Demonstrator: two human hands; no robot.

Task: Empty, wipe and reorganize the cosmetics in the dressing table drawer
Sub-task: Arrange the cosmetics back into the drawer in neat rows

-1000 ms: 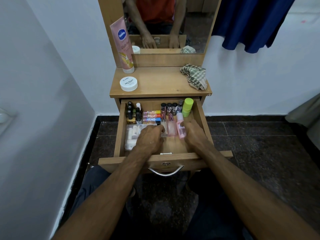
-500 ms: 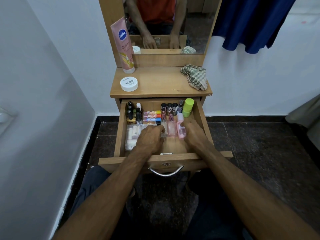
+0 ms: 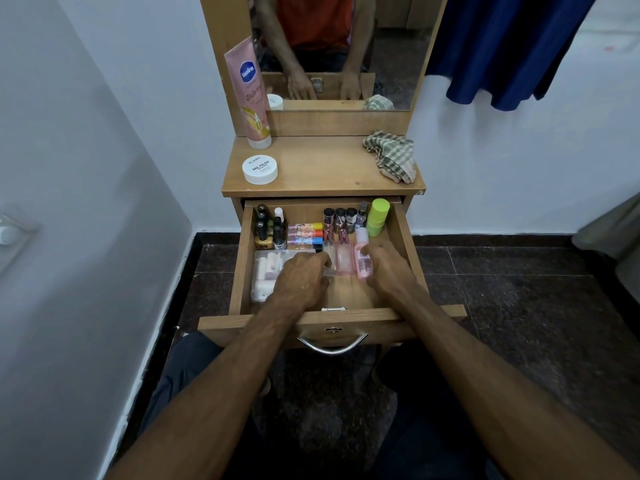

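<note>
Both forearms are bare to the hands, left hand [image 3: 300,278] and right hand [image 3: 389,271]. Dark navy trousers [image 3: 180,368] cover the legs; the mirror reflects an orange-red top [image 3: 313,22].

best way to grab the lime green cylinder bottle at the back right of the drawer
Pinch the lime green cylindrical bottle around its upper cap section, coming straight down from above. It stands upright in the wooden drawer's back right corner, with the side wall close on its right and a small grey bottle close on its left, so only the top looks free. The right hand is nearer.
</note>
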